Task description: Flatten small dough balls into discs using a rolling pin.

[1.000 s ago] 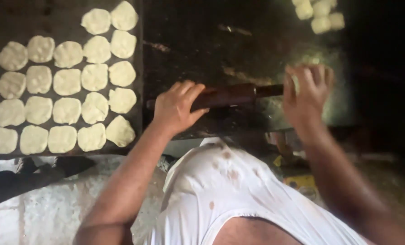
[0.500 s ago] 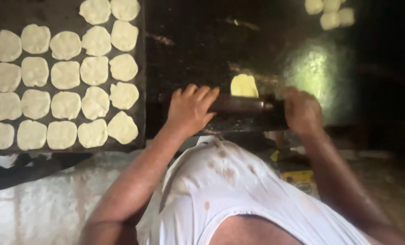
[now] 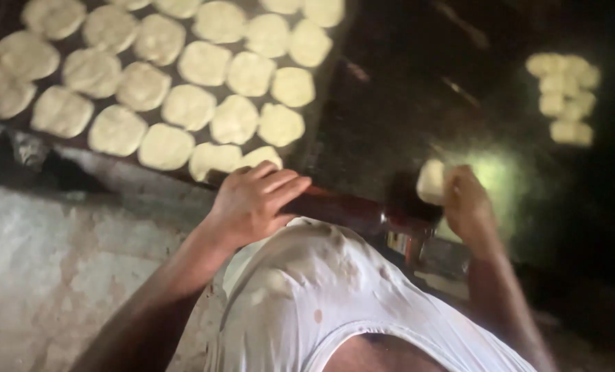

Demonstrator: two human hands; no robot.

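Two hands on one dark wooden rolling pin [image 3: 349,207], lying across the near edge of the dark table [image 3: 404,83]. Left hand [image 3: 255,200] sits on the pin's left end, fingers stretched flat over it, palm pressing down rather than gripping. Right hand [image 3: 467,203] is at the other end, blurred, fingers curled; whether it clasps the pin or just leans on it, I cannot tell. Just beside that hand, touching the pin's far side, a small pale piece of dough [image 3: 431,182]. Left half of the table: a dark tray [image 3: 321,131] packed with rows of flattened dough rounds [image 3: 190,107]. Far right corner: a small cluster of dough lumps [image 3: 566,96], well apart from the pin. White stained shirt [image 3: 335,296] fills the foreground.
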